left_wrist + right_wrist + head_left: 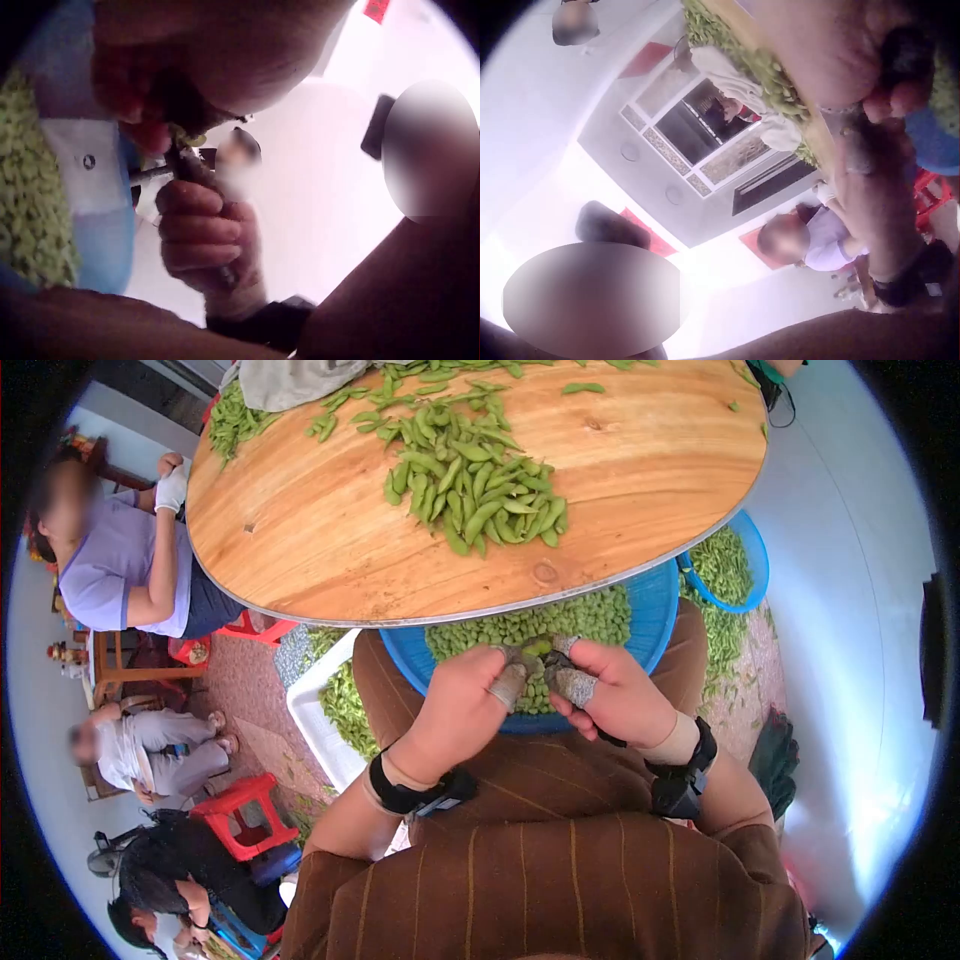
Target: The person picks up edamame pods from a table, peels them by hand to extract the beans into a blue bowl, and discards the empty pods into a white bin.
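Over a blue basin (652, 645) of shelled green beans (590, 618), both hands meet at the fingertips around a green edamame pod (538, 647). My left hand (460, 695) pinches the pod from one side, and my right hand (630, 700) from the other. Worn grey wraps cover the thumbs and some fingertips. In the left wrist view a sliver of green pod (196, 140) shows between the two hands; fingers hide most of it. On the round wooden table (300, 560) just beyond lies a heap of unshelled pods (480, 485).
A white tub (310, 705) of pods stands left of the knees. To the right is a blue basket (762, 565) with green pods or hulls, more lying on the floor below it. A grey cloth (290, 382) lies on the table. Other people sit at the left near a red stool (240, 815).
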A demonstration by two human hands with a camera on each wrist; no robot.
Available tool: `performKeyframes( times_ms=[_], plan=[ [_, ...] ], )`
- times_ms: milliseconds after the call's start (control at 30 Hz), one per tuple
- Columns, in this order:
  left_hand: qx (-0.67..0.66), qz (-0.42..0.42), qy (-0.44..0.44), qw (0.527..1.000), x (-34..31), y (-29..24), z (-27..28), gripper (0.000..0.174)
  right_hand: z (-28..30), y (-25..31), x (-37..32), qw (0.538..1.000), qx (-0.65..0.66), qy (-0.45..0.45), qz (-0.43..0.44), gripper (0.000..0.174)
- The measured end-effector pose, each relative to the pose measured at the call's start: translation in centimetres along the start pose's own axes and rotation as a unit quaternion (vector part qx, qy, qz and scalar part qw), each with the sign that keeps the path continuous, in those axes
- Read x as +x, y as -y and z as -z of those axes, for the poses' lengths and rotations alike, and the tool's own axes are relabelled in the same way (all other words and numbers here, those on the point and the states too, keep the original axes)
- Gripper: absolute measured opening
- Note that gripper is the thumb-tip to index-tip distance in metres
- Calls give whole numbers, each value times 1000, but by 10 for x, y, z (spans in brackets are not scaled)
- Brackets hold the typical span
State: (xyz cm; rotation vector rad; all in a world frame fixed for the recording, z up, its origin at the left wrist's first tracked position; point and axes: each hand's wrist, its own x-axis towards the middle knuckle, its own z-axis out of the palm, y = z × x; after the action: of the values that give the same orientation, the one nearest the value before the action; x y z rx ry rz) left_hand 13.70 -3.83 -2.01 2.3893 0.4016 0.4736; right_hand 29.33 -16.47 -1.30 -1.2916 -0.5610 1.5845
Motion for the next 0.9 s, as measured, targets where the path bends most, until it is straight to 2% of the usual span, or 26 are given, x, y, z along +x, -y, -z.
performKeyframes(
  times_ms=[33, 67, 100, 167, 200, 267, 300, 333, 367, 400, 433, 467, 500, 567, 600, 667, 700, 733, 767, 800, 833, 867, 900],
  plan=[
    [-252, 188, 52, 948, 1, -5, 4, 14, 0, -1, -1, 1000, -1, 1, 1, 9],
    [-477, 357, 98, 797, 0, -7, 7, 18, 0, -1, -2, 1000, -2, 3, 2, 10],
    [-478, 359, 98, 796, -4, -4, 6, 18, 1, 2, -5, 1000, -1, 2, -1, 10],
    [-730, 337, 121, 582, -11, 3, 4, 22, 6, 12, -10, 978, 176, 68, -90, 13],
    [-730, 337, 122, 582, -12, 3, 2, 22, 10, 9, -9, 978, 176, 67, -90, 13],
    [-665, 344, 80, 658, -12, 1, -2, 17, 16, -1, -5, 981, 165, 34, -98, 21],
    [-665, 344, 80, 658, -11, 3, -4, 17, 15, -4, -4, 981, 164, 34, -98, 21],
    [-557, 334, 89, 755, -10, 6, -6, 14, 12, -8, -4, 999, 2, -39, -24, 22],
    [-437, 319, 94, 835, -10, 7, -8, 11, 10, -10, -3, 980, -160, -109, 51, 24],
    [-438, 321, 93, 835, -10, 6, -8, 11, 8, -12, 1, 980, -161, -107, 50, 24],
    [-392, 298, 105, 864, -11, 6, -8, 10, 6, -14, 5, 924, -298, -128, 204, 26],
    [-345, 274, 117, 890, -11, 5, -8, 10, 6, -16, 8, 825, -421, -144, 349, 29],
    [-345, 273, 119, 890, -11, 5, -9, 10, 9, -17, 11, 825, -421, -146, 348, 29],
    [-214, 142, 134, 957, -11, 7, -9, 12, 14, -18, 18, 781, -528, -115, 315, 28],
    [-214, 142, 134, 957, -12, 10, -9, 12, 16, -17, 20, 781, -528, -115, 314, 28],
    [-159, 38, 154, 974, -15, 17, -10, 13, 17, -16, 24, 779, -538, -69, 315, 23],
    [-159, 39, 154, 974, -14, 13, -6, 13, 17, -10, 23, 780, -537, -68, 314, 23],
    [-261, 127, 187, 938, -12, 6, 0, 14, 16, 0, 20, 901, -404, -60, 147, 21],
    [-358, 212, 216, 883, -10, 3, 4, 15, 15, 6, 19, 967, -247, -48, -30, 19],
    [-358, 212, 215, 884, -11, 5, 2, 15, 21, -5, 23, 961, -263, -88, -5, 17],
    [-342, 231, 162, 896, -12, 10, -3, 16, 27, -15, 25, 961, -264, -87, -4, 17],
    [-326, 251, 107, 905, -14, 12, -6, 16, 30, -25, 25, 892, -418, -139, 97, 19],
    [-326, 251, 104, 905, -13, 11, -6, 16, 28, -27, 23, 787, -555, -186, 196, 20]
  ],
)
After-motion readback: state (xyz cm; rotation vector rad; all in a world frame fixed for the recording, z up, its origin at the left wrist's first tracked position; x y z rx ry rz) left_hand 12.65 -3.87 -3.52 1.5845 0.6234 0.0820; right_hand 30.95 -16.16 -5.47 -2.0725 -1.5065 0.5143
